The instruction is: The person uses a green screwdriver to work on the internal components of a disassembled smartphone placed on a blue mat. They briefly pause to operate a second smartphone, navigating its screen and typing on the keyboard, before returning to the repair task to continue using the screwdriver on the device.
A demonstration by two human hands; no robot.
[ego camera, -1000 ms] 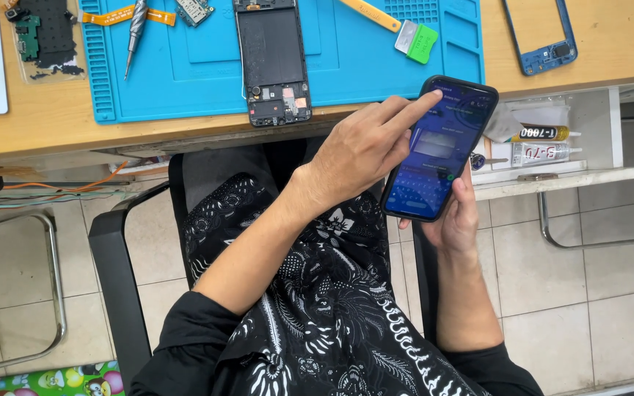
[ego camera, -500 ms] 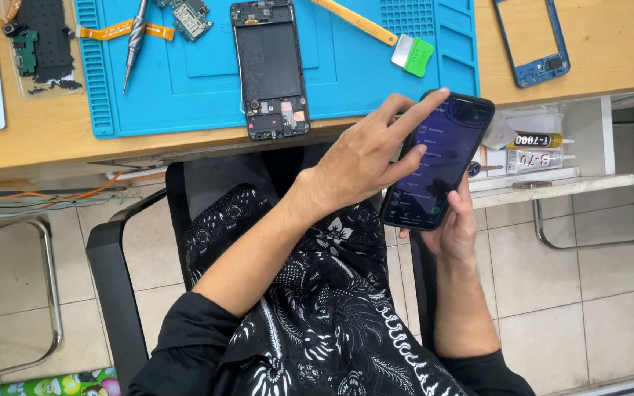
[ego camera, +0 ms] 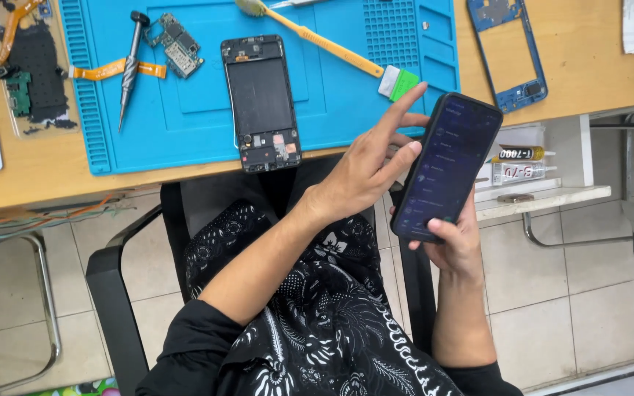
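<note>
The right hand [ego camera: 453, 242] is closed around the lower end of a dark smartphone [ego camera: 447, 167], fingers wrapped round its edges from behind, and holds it tilted above the lap, just off the front edge of the desk [ego camera: 23, 176]. The left hand [ego camera: 372, 165] is open and holds nothing: its fingers are spread, with one fingertip at the left side of the lit screen. The phone looks like a thin, stiff slab, light enough for one hand, with a smooth glass face that is probably slippery and would likely crack if dropped on the tiled floor [ego camera: 596, 293]; the narrow side edges seem the safest place to grip, leaving the glass free for touch. On the desk lies a blue work mat [ego camera: 332, 88] carrying a stripped phone body [ego camera: 260, 103], a screwdriver [ego camera: 129, 66], a small circuit board [ego camera: 174, 45] and a yellow-handled brush [ego camera: 317, 40]. A blue phone frame [ego camera: 509, 51] lies on the bare wood to the right.
</note>
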